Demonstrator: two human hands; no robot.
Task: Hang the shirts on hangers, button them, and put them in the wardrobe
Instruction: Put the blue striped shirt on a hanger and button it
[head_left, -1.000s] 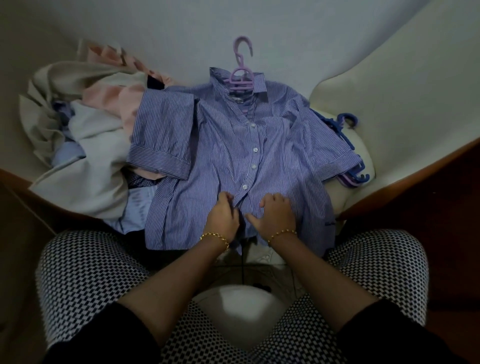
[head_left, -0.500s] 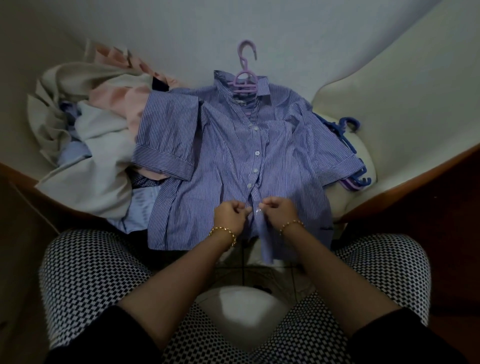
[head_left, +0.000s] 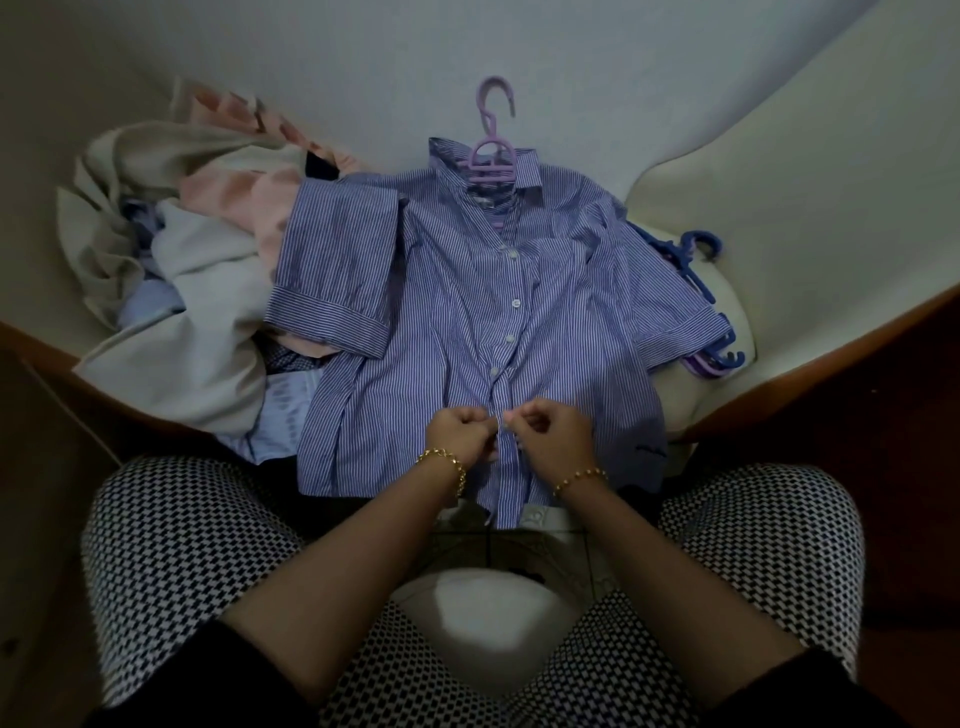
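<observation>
Striped shirt (head_left: 441, 312) on hanger (head_left: 492, 158) — left hand (head_left: 457, 434) and right hand (head_left: 553, 434) pinch its lower front; slack cloth may skew buttoning.

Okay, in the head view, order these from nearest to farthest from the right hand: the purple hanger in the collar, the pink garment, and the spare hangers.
From the right hand:
1. the spare hangers, to its right, beside the sleeve.
2. the purple hanger, ahead, in the collar of the striped shirt.
3. the pink garment, far left, at the back.
</observation>
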